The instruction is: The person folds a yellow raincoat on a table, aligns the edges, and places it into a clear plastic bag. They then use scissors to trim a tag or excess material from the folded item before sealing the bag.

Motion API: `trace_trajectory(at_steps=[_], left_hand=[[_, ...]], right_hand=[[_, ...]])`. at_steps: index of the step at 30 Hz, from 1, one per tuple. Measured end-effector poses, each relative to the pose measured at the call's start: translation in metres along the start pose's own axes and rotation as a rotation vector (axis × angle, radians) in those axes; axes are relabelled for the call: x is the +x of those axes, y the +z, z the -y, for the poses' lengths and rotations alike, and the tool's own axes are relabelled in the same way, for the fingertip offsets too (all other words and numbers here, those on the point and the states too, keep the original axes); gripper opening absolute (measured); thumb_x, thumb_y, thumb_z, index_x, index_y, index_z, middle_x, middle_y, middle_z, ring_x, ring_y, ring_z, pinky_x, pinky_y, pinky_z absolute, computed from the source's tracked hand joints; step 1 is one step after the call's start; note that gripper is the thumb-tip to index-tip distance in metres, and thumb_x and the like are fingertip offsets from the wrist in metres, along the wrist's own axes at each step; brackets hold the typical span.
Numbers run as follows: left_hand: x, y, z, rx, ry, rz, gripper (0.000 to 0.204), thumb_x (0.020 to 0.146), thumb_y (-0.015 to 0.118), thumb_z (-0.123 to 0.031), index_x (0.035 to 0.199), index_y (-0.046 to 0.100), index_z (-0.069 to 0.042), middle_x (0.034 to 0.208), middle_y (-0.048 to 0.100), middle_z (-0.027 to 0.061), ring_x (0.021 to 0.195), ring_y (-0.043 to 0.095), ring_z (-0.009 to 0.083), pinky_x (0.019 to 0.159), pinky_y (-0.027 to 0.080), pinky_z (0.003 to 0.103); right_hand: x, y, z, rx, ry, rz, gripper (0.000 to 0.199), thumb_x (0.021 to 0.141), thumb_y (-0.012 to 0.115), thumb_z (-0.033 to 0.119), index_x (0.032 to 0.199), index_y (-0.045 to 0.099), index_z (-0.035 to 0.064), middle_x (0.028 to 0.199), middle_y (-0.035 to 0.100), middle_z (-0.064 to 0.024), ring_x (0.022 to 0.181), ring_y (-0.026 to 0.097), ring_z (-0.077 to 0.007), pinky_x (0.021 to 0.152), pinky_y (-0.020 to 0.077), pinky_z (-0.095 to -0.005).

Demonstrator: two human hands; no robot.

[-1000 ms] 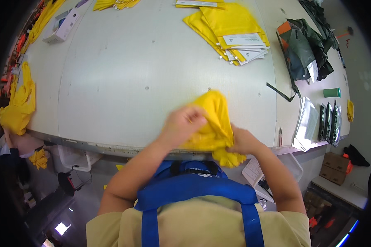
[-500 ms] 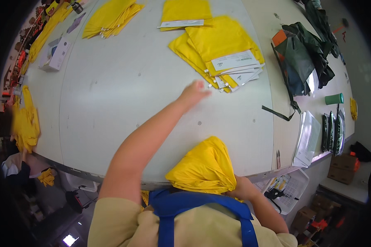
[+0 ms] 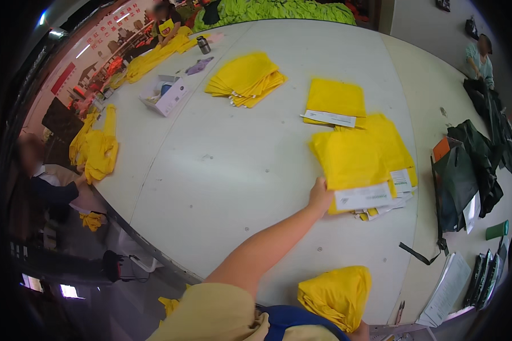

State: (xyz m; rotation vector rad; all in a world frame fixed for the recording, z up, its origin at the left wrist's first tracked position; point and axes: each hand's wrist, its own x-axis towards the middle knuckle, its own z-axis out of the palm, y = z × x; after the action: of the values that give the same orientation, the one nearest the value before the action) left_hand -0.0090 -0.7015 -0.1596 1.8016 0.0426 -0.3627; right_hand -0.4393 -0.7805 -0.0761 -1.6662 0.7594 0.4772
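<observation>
Our left hand (image 3: 321,195) pinches the stack of yellow packets (image 3: 355,162) at center right; it could slide apart. Our right hand, bottom edge, grip unclear, barely steadies 1 bundled yellow cloth (image 3: 337,295).

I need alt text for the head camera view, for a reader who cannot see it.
The person's left hand reaches across a white table to a stack of flat yellow bags with white labels. A bunched yellow bag sits at the near edge by the body; the right hand is barely in view.
</observation>
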Motion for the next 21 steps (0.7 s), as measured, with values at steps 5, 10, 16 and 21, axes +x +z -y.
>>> trace_trajectory(at_steps=[5, 10, 16, 21], left_hand=[[-0.121, -0.113, 0.071, -0.491, -0.268, 0.111, 0.060, 0.075, 0.067, 0.002, 0.125, 0.033, -0.004, 0.115, 0.055, 0.0158, 0.107, 0.057, 0.0227, 0.090, 0.047, 0.033], [-0.220, -0.174, 0.128, -0.097, -0.211, -0.029, 0.081, 0.070, 0.073, 0.003, 0.133, 0.024, -0.005, 0.121, 0.051, 0.0169, 0.109, 0.055, 0.0255, 0.091, 0.047, 0.034], [-0.279, -0.214, 0.110, 0.378, -0.174, -0.079, 0.090, 0.073, 0.073, -0.008, 0.144, 0.019, -0.009, 0.127, 0.045, 0.0225, 0.113, 0.050, 0.0366, 0.099, 0.039, 0.042], [-0.277, -0.202, 0.127, 0.933, 0.453, 0.065, 0.067, 0.074, 0.073, -0.028, 0.134, 0.047, -0.017, 0.137, 0.039, 0.0161, 0.128, 0.036, 0.0331, 0.107, 0.026, 0.050]], right_hand=[[-0.015, -0.008, 0.028, 0.177, -0.104, -0.085, 0.046, 0.068, 0.075, 0.008, 0.110, 0.061, -0.0028, 0.099, 0.069, -0.0141, 0.092, 0.067, -0.0243, 0.081, 0.0505, -0.0344], [-0.022, -0.010, 0.037, 0.093, -0.019, -0.164, 0.048, 0.064, 0.076, 0.001, 0.109, 0.059, -0.0063, 0.101, 0.067, -0.0097, 0.090, 0.062, -0.0155, 0.083, 0.0494, -0.0311], [-0.026, 0.000, 0.043, -0.033, -0.050, -0.149, 0.049, 0.064, 0.076, 0.004, 0.109, 0.059, -0.0055, 0.097, 0.067, -0.0092, 0.087, 0.061, -0.0150, 0.081, 0.0487, -0.0300], [-0.027, 0.006, 0.048, -0.203, -0.065, -0.051, 0.051, 0.064, 0.077, 0.009, 0.111, 0.060, -0.0036, 0.096, 0.068, -0.0101, 0.087, 0.063, -0.0159, 0.081, 0.0489, -0.0311]])
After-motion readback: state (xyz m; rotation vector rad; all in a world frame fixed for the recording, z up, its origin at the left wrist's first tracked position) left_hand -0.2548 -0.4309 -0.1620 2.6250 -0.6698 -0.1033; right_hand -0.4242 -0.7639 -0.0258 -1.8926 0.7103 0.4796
